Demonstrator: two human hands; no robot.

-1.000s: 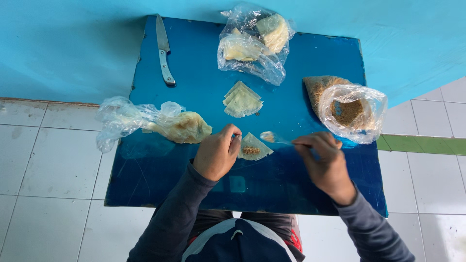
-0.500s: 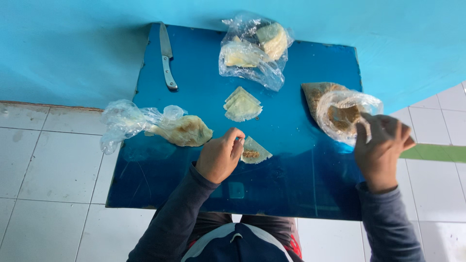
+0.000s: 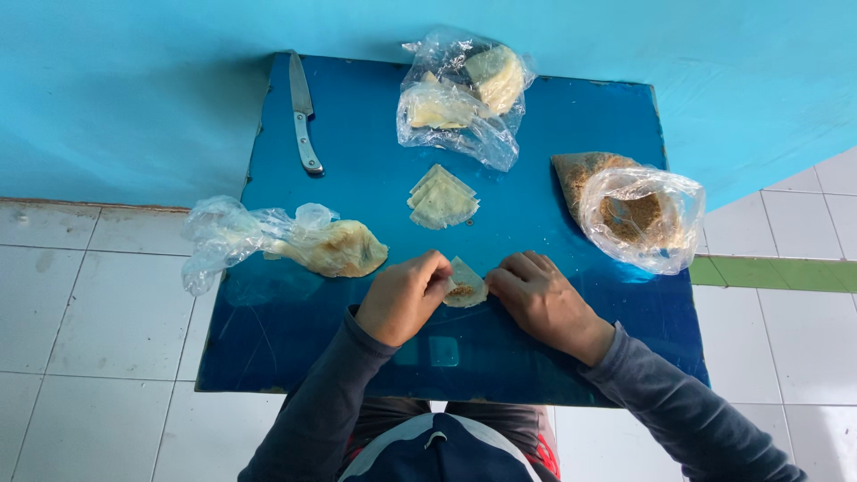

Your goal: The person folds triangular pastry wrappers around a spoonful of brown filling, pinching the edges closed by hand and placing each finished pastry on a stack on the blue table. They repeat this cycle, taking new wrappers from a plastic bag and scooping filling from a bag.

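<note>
Both hands, left hand point(image 3: 406, 297) and right hand point(image 3: 540, 299), pinch a small pale wrapper point(image 3: 466, 286) with brown filling, held low over the blue tabletop point(image 3: 357, 205). Stacked wrappers point(image 3: 442, 198) lie just beyond; a bag of filling point(image 3: 638, 214) sits right, a knife point(image 3: 303, 112) far left.

three clear plastic bags point(image 3: 460, 98) on blue table point(image 3: 357, 214)

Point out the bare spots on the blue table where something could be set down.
The blue table shows bare surface along its near left, below the plastic bag of wrappers, and near right, below the open bag of brown filling. Another patch lies between the knife and the folded pastry stack. The middle is crowded: the left hand and right hand pinch a filled wrapper.
</note>
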